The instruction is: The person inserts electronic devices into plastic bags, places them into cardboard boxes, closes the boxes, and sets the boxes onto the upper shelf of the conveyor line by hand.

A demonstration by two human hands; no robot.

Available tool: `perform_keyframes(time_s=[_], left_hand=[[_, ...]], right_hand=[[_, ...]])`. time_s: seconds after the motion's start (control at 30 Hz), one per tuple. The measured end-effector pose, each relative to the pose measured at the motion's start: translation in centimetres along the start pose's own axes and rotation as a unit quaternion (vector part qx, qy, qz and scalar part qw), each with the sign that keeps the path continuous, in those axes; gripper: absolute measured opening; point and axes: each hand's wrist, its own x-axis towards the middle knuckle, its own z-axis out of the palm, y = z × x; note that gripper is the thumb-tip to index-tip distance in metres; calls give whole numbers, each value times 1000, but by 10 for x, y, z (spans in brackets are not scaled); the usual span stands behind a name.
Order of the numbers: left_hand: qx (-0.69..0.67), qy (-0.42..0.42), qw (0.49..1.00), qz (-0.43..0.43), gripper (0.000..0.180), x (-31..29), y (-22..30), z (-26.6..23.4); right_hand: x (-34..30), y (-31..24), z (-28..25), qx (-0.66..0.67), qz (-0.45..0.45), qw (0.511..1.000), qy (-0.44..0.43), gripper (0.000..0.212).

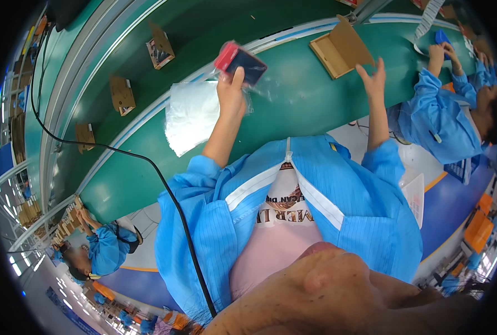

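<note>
My left hand grips a flat red and dark-blue rectangular item inside a see-through plastic bag, thumb pressed on its near side. Loose film hangs off the bag to the right. Beneath and left of that hand lies a stack of white translucent plastic bags on the green bench. My right hand is raised with thumb and fingers spread, holding nothing. Right by its fingertips stands a brown cardboard box with its lid up; whether they touch it, I cannot tell.
Beyond a metal rail, small open cardboard boxes stand in a row on a green belt. A black cable hangs across the left side. One co-worker in blue handles a blue thing at the right; another works at lower left.
</note>
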Motion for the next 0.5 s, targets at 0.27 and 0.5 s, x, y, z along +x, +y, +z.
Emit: perform_keyframes(time_s=[0.27,0.5], left_hand=[[469,-47,761,446,47,6,-25,43],[480,-92,829,271,34,-4,-76,6]], right_hand=[[-100,-98,63,95,16,978,-186,23],[-107,-129,66,83,-45,968,-233,19]])
